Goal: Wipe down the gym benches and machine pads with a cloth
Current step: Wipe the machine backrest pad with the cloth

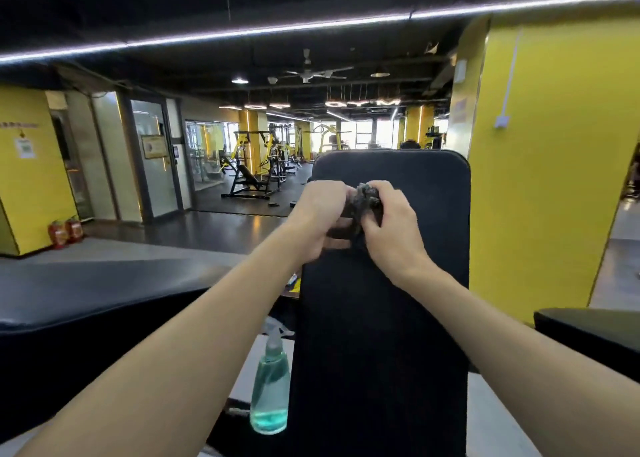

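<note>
- We're in a big gym hall: black ceiling with a long light strip [311, 23], a yellow pillar [540, 179] close on the right, and yellow-framed weight machines [256, 169] far back across a dark glossy floor.
- Dead centre, a tall black pad [381, 335] stands upright with a rounded top edge.
- Both bare arms reach out to the pad's upper part, and there's the cloth [363, 198]: dark, bunched into a wad, held between the two hands in front of the pad.
- The right hand [391, 224] has its grip closed on the cloth, thumb and fingers curled round the wad from the right.
- The left hand [320, 221] grips it from the other side, fingers curled in with dark folds showing between them. This hand is blurred, so the exact finger placement is hard to read.
- Whether the cloth presses on the pad or sits just off it, I cannot tell: it's dark on dark.
- Down low, just left of the pad, a clear spray bottle [272, 387] of teal liquid stands upright. Its trigger head is blurred, and what it stands on is hard to make out.
- A black padded surface [86, 300] runs off the left edge, cut by the frame.
- Far left, two red fire extinguishers [65, 231] sit at the foot of a yellow wall.
</note>
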